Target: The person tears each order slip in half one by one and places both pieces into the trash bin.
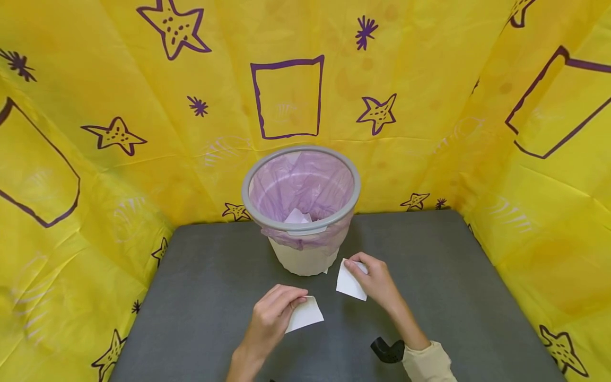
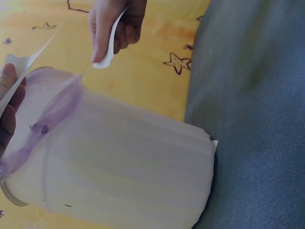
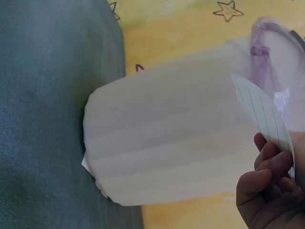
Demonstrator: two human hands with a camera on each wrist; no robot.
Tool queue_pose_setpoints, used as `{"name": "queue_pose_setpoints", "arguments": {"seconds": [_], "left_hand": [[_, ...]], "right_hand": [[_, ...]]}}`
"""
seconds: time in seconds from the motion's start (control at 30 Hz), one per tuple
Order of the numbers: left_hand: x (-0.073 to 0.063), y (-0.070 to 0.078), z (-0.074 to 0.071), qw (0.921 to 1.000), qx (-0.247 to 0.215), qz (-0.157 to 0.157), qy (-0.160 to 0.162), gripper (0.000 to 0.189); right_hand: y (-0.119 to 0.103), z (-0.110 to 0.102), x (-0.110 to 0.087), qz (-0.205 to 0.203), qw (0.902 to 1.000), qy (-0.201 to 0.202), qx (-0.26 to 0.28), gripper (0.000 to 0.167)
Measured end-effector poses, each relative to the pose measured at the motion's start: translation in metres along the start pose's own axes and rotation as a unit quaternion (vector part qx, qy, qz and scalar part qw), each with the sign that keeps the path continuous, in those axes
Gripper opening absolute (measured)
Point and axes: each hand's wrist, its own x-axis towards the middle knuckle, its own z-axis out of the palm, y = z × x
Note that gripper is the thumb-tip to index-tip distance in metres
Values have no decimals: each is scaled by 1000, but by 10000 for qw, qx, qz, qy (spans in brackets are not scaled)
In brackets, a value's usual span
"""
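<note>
My left hand (image 1: 274, 313) pinches a white piece of paper (image 1: 305, 314) by its upper edge, in front of the bin. A second paper piece (image 1: 350, 284) is gripped between the thumb and fingers of my right hand (image 1: 374, 278), just right of the bin's base; faint ruled lines show on it in the right wrist view. The white waste bin (image 1: 305, 260) stands upright, with a grey rim and a purple bag liner (image 1: 305, 185). Inside lies some white paper (image 1: 297, 216). In the left wrist view both hands hold their papers near the bin's top.
A small paper corner (image 1: 326, 271) sticks out from beneath the bin on the grey table (image 1: 215, 318). A black curved object (image 1: 387, 350) is by my right wrist. Yellow printed cloth (image 1: 305, 32) walls off the back and both sides.
</note>
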Motion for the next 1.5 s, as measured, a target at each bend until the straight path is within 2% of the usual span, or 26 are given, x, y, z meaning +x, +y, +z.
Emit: {"name": "queue_pose_setpoints", "arguments": {"seconds": [0.27, 0.5, 0.63, 0.77, 0.9, 1.1, 1.17, 1.33, 1.5], "left_hand": [[4, -8, -9, 9991, 81, -249, -349, 9], [21, -16, -27, 9949, 182, -763, -632, 10], [34, -23, -40, 9924, 354, -906, -751, 9], [53, -28, -55, 9896, 573, -1067, -772, 13], [80, -37, -68, 9848, 746, -1315, -856, 13], [123, -57, -80, 9683, 796, -1996, -1276, 9], [136, -62, -81, 9627, 776, -2169, -1421, 11], [162, -71, -76, 9551, 753, -2284, -1729, 16], [176, -82, -64, 9410, 877, -2491, -2119, 20]], "right_hand": [[-12, -13, 7, -538, 9984, -187, -1, 7], [-31, -30, 17, -1060, 9934, -434, 60, 10], [-39, -39, 23, -1315, 9898, -534, 131, 10], [-51, -53, 33, -1398, 9879, -637, 202, 9], [-67, -70, 53, -1364, 9871, -783, 305, 8], [-87, -80, 92, -1461, 9830, -1005, 484, 8], [-93, -80, 103, -1494, 9823, -1037, 454, 8], [-107, -75, 129, -1560, 9823, -1000, 256, 10], [-117, -66, 148, -1643, 9803, -1091, -63, 14]]}}
